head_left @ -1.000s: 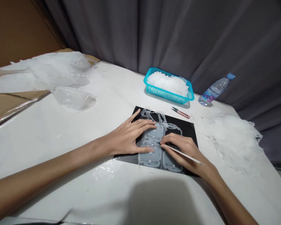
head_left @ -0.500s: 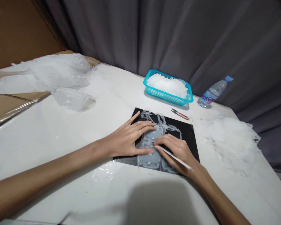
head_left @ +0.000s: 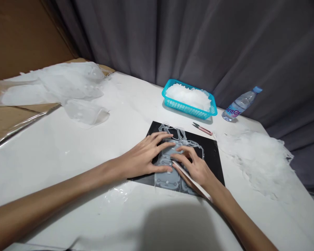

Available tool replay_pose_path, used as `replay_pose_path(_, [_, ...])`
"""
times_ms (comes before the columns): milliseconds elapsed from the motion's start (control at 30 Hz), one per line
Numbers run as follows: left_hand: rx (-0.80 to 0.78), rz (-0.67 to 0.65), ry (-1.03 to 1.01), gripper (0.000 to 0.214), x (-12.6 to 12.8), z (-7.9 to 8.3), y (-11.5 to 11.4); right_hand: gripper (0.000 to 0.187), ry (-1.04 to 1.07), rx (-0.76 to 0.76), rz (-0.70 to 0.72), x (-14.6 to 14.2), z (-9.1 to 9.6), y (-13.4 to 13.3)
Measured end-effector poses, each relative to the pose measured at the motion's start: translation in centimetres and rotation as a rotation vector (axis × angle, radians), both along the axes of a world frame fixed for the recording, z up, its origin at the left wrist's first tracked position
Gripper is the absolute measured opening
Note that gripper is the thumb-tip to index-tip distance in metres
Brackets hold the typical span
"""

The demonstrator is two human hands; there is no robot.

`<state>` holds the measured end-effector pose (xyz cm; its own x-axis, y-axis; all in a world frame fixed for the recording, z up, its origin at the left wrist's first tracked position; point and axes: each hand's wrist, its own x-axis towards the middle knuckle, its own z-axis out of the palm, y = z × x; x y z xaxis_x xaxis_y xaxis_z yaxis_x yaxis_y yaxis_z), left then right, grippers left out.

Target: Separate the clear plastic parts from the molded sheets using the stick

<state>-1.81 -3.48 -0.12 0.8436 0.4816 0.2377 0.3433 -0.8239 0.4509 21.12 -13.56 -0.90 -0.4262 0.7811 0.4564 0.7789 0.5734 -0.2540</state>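
A translucent moulded silicone sheet (head_left: pixel 166 181), marked with rounded rectangular outlines and small white tabs, lies on a black mat (head_left: pixel 214 160). My left hand (head_left: pixel 146 153) rests across its left side, fingers spread, thumb on the sheet. Over the middle of the sheet, my right hand (head_left: pixel 196 167) holds a slim white tool (head_left: pixel 195 182), possibly tweezers, lying along the thumb side. The tool's tip is close to the sheet; whether it touches I cannot tell. The right index and middle fingers are lifted and bent. Thin clear trimmed strips (head_left: pixel 181 134) curl at the sheet's far end.
Thread snips (head_left: pixel 202 129) lie beyond the mat. Behind stands a turquoise basket (head_left: pixel 191 111) full of white translucent pieces, with a water bottle (head_left: pixel 238 106) to its right. Translucent scraps (head_left: pixel 259 160) are heaped at right. More sheets (head_left: pixel 65 83) lie on cardboard at left.
My right index and middle fingers have lifted and parted from the sheet, while the white tool has tilted steeper. My left fingers have shifted slightly, with the index finger lower on the sheet.
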Motion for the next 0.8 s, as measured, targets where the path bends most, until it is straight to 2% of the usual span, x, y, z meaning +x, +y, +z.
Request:
replay_pose_path(100, [0.039, 0.247, -0.002, 0.071, 0.0, 0.5, -1.1, 0.029, 0.02, -0.04, -0.016, -0.1, -0.2, 0.2])
replay_pose_path(200, [-0.068, 0.417, 0.036, 0.059, 0.0, 0.9, -1.9, 0.027, -0.017, 0.013, -0.008, -0.2, -0.4, 0.3])
replay_pose_path(267, [-0.174, 0.426, 0.049, 0.053, 0.1, 1.0, -2.1, 0.027, -0.03, 0.07, -0.025, -0.5, -0.4, 0.2])
replay_pose_path(367, [-0.323, 0.364, -0.004, 0.053, 0.6, 0.9, -2.1, 0.026, -0.023, 0.133, -0.058, -1.0, -0.3, -0.2])
replay_pose_path(467, [-0.508, 0.328, -0.032, 0.054, 1.1, 1.0, -2.1, 0.023, 0.079, 0.087, -0.07, -0.8, 0.3, 0.1])
replay_pose_path(533, [-0.61, 0.335, 0.001, 0.051, 1.3, 1.2, -2.0, 0.022, 0.246, 0.064, -0.161, 0.1, 0.8, 1.2])
replay_pose_path(567, [-0.641, 0.332, 0.021, 0.049, 1.3, 1.4, -2.0, 0.022, 0.357, 0.076, -0.254, 0.9, 1.1, 2.0])
replay_pose_path(633, [-0.668, 0.313, 0.048, 0.047, 1.3, 1.7, -1.8, 0.025, 0.449, 0.124, -0.423, 2.5, 1.6, 3.5])
replay_pose_path(667, [-0.67, 0.303, 0.061, 0.047, 1.2, 1.8, -1.7, 0.024, 0.499, 0.099, -0.486, 3.3, 1.8, 4.0])
replay_pose_path(700, [-0.667, 0.3, 0.076, 0.047, 1.1, 1.9, -1.7, 0.022, 0.531, 0.047, -0.484, 3.8, 2.0, 4.4])
replay_pose_path(800, [-0.632, 0.321, 0.098, 0.044, 0.9, 2.0, -1.7, 0.016, 0.533, -0.084, -0.359, 4.2, 2.5, 3.9])
